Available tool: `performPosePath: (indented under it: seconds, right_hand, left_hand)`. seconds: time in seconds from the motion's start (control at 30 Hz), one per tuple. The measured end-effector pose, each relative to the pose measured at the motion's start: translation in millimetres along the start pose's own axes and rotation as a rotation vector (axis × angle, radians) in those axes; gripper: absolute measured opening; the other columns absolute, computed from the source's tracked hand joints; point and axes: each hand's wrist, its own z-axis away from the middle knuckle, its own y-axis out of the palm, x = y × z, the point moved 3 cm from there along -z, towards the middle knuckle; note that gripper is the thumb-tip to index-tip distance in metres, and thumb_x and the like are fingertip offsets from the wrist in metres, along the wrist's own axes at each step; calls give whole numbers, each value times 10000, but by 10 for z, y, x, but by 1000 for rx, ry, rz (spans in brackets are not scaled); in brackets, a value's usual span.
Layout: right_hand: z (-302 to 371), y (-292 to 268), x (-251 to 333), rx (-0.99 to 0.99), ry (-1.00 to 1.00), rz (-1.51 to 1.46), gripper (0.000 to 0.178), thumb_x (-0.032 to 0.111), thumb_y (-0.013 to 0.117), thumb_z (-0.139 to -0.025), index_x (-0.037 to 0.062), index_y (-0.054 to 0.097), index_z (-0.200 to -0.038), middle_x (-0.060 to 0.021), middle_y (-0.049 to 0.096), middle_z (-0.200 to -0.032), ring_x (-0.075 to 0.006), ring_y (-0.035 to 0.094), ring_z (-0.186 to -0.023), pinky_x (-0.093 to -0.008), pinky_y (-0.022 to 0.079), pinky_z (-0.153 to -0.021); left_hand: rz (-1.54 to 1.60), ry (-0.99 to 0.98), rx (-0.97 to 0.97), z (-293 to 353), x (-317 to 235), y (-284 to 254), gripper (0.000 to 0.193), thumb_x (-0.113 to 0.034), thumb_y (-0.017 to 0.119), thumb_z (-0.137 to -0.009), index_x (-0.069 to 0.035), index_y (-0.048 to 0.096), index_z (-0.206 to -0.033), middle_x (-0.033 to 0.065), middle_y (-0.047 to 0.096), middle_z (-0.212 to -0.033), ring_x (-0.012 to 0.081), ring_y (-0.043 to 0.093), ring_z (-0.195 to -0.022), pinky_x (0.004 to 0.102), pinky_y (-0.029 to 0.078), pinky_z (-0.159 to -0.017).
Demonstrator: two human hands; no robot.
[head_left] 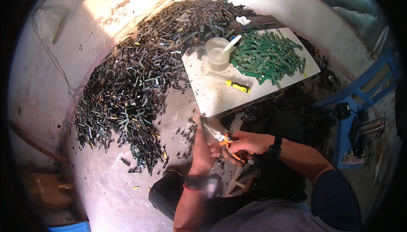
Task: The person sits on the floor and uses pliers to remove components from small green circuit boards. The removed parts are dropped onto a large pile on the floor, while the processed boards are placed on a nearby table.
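Observation:
Orange-handled pliers are gripped in my right hand, whose fingers wrap round the handles. Their metal jaws point left, up against a narrow dark strip. My left hand is closed on this strip, and its upper end sticks out past the fingers. Whether the jaws bite on the strip or only touch it, I cannot tell. Both hands are low in front of me, just off the near corner of a white board.
On the board lie a yellow-and-black screwdriver, a translucent cup with a white-handled tool in it, and a heap of green circuit-board strips. A large pile of dark strips covers the floor at left. A blue chair stands right.

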Motion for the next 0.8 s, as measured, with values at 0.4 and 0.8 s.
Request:
performPosePath:
  seconds: [0.4, 0.8]
  right_hand:
    - [-52, -25, -19, 167, -41, -289, 300, 241, 427, -860, 35, 557, -1035, -144, 643, -804, -165, 601, -647, -261, 448, -497]
    - [-53, -31, -48, 210, -25, -377, 489, 164, 414, -832, -30, 424, -1281, -156, 601, -885, -241, 642, -729, -244, 491, -474]
  left_hand:
    - [120, -1, 66, -25, -40, 34, 551, -573, 265, -949, -168, 337, -582, -74, 204, -464, 78, 115, -382, 226, 141, -356]
    - [85, 23, 64, -18, -28, 46, 553, -584, 287, -938, -167, 332, -577, -77, 192, -470, 71, 120, -384, 216, 135, -353]
